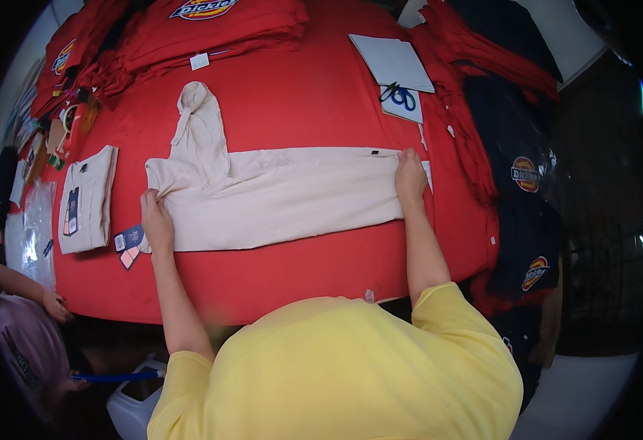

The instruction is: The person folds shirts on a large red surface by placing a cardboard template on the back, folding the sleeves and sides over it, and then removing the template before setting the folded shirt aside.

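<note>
A cream long-sleeved garment [285,194] lies lengthwise across the red cloth, folded into a long strip. One sleeve [200,121] sticks out from it toward the far side, bent over near its end. My left hand [157,220] grips the fabric at the strip's left end, fingers closed over the edge. At the right end, my right hand [410,176] holds the edge, its fingertips partly hidden by the hand. Hang tags [129,242] in navy and pink poke out beside my left hand. Further left rests a folded cream garment [88,202] with similar tags.
Red garments [211,37] are piled at the back. Blue-handled scissors [400,96] lie on white paper [391,59] at the back right. Navy garments [523,213] hang along the right edge. Clear plastic bags [31,235] and another person's hand [57,306] are at the left.
</note>
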`<state>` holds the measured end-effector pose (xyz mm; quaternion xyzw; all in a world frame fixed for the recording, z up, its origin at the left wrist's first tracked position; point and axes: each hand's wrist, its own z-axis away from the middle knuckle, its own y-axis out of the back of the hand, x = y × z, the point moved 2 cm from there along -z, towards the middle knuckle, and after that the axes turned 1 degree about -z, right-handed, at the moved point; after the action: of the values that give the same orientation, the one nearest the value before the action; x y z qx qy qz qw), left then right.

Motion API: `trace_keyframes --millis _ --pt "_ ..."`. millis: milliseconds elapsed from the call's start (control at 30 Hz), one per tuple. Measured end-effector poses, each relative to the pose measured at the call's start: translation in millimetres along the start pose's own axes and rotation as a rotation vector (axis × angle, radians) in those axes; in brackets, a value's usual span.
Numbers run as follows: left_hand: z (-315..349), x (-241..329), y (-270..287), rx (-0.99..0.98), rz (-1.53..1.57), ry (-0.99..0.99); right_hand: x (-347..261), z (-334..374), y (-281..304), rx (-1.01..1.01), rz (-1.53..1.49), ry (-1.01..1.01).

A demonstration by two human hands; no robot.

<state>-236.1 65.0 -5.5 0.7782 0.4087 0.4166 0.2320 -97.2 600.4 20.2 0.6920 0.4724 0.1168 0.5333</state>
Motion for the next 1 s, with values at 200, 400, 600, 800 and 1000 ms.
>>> trace_keyframes --millis 200,400,600,800,1000 --pt "-1 -10 7 -0.028 -0.004 0.021 -5 6 -10 0.097 0.016 0.017" --pt "-5 -1 1 -0.005 -0.047 0.009 -26 74 3 -0.195 0.068 0.334" --pt "-4 0 -1 0.028 0.024 0.093 -13 62 1 -0.273 0.326 0.075" --pt "-9 -4 3 -0.058 0.038 0.185 -186 2 -24 -0.294 -0.356 0.618" --pt "-23 -3 2 -0.133 0.184 0.149 -405 -18 -127 -0.453 -0.327 1.250"
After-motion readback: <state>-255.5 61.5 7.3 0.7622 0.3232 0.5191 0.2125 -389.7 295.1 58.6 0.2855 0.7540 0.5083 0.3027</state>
